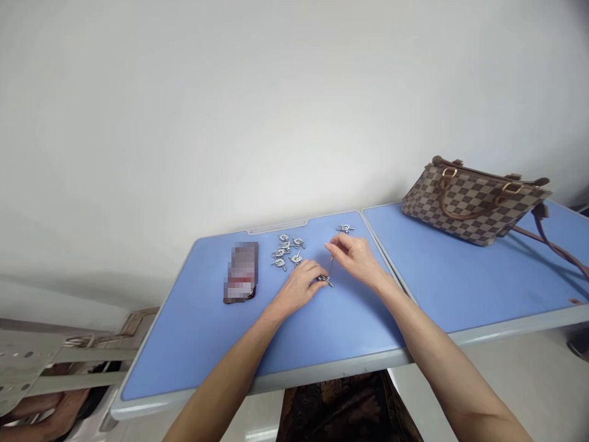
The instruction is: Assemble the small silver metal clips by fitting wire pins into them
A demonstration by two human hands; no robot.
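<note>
- Both hands work close together near the middle of the bench, fingers curled inward rather than spread.
- Left hand (298, 287): its fingertips close on a small metal fitting (325, 281) lying at the bench surface.
- Right hand (353, 256): thumb and forefinger appear to pinch the upper end of a thin metal rod (331, 267) rising from that fitting.
- Loose metal fittings (285, 250) lie in a cluster just beyond the left hand, with a single fitting (345, 229) apart near the far edge.
- Blue-topped bench (207, 350): a pixelated, brown-edged packet (241, 272) lies left of the cluster.
- Adjoining blue bench panel (460, 288): a brown checkered handbag (473, 202) stands on it, its strap (552, 245) trailing over the far right side.
</note>
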